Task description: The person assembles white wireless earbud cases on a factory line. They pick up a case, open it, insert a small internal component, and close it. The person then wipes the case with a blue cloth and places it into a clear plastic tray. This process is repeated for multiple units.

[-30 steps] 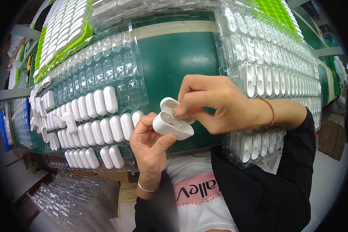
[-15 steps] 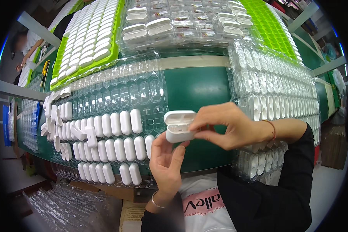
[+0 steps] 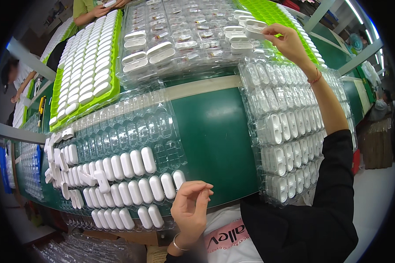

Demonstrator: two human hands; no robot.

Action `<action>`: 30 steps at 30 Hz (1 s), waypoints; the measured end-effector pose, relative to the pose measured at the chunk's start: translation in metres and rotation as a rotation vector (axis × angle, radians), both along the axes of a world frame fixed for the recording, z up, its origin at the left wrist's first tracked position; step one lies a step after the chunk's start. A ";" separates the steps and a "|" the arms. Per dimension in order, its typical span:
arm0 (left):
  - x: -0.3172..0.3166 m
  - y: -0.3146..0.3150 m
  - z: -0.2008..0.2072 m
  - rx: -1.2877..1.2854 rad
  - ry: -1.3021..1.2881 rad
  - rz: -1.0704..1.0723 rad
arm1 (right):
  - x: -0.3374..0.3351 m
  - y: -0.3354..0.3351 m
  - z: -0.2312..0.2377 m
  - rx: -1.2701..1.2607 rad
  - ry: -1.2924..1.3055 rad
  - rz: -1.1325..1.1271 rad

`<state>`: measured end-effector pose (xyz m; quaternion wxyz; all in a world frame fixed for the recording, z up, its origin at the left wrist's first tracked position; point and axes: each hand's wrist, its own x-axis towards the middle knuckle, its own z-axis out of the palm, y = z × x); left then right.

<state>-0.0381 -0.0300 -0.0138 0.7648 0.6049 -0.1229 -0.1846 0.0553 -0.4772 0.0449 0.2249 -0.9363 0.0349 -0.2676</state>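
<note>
My right hand (image 3: 286,40) is stretched out to the far right, its fingertips closed on the edge of a white open earbud charging case (image 3: 255,29). That case is over the clear plastic tray (image 3: 180,26) at the back, beside other open cases (image 3: 240,38). Whether it rests fully on the tray, I cannot tell. Low in the middle, my left hand (image 3: 190,209) is curled with thumb and fingertips together, and nothing shows in it. Closest to it is a white closed case (image 3: 178,179), at the end of a row in the left clear tray (image 3: 162,118).
Stacked clear trays (image 3: 267,118) with white hollow parts stand on the right. Green trays lie at the far left (image 3: 115,87) and far right (image 3: 267,13). Loose white pieces (image 3: 59,162) pile up at the left. Another person's hand (image 3: 102,9) holds a white piece at the back.
My right hand has carried the open case away from my left hand to the far right. My left hand has let go of it and dropped slightly lower. The view has shifted.
</note>
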 end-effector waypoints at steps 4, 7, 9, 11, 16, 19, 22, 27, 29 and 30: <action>-0.001 -0.008 0.000 -0.003 0.037 -0.009 | -0.009 -0.037 -0.016 -0.031 0.040 -0.060; -0.002 -0.011 0.001 0.026 0.067 0.019 | -0.004 -0.035 -0.025 -0.093 0.080 -0.020; -0.002 -0.006 0.002 0.063 0.065 0.054 | 0.001 -0.034 -0.032 -0.165 0.063 0.019; -0.003 0.001 0.004 0.113 -0.017 0.098 | 0.005 -0.033 -0.039 -0.270 0.018 0.083; 0.024 0.028 0.007 0.908 -0.732 0.488 | -0.022 -0.014 -0.023 -0.225 -0.064 -0.004; 0.048 0.043 0.008 1.065 -0.780 0.407 | -0.052 -0.002 -0.016 -0.250 -0.010 -0.016; 0.070 0.035 0.003 1.180 -0.915 0.253 | -0.092 -0.016 -0.018 -0.252 0.030 -0.131; 0.096 0.031 -0.011 1.368 -0.799 0.141 | -0.158 -0.081 -0.026 -0.189 -0.020 -0.491; 0.098 0.026 -0.001 1.369 -0.683 0.176 | -0.192 -0.125 -0.031 -0.177 -0.012 -0.711; 0.095 0.023 0.001 1.316 -0.700 0.226 | -0.215 -0.150 -0.033 -0.186 0.008 -0.827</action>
